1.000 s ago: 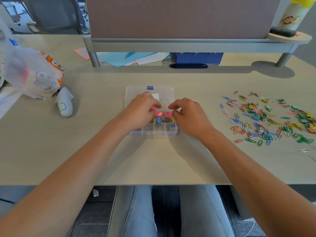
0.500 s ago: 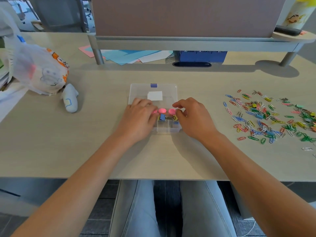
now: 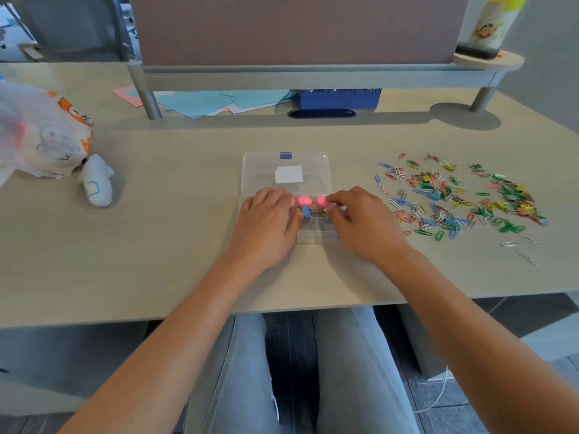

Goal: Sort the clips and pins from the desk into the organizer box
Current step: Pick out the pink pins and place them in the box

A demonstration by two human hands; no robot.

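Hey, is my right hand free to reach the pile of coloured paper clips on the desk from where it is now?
Probably yes. The right hand rests at the clear plastic organizer box, and only bare desk lies between it and the pile of coloured paper clips to its right.

desk [image 3: 156, 245]: pale wood | partition [image 3: 297, 26]: mauve | floor [image 3: 291, 355]: dark tile

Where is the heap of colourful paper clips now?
In the head view, the paper clips lie loose on the desk, right of the organizer box and the right hand.
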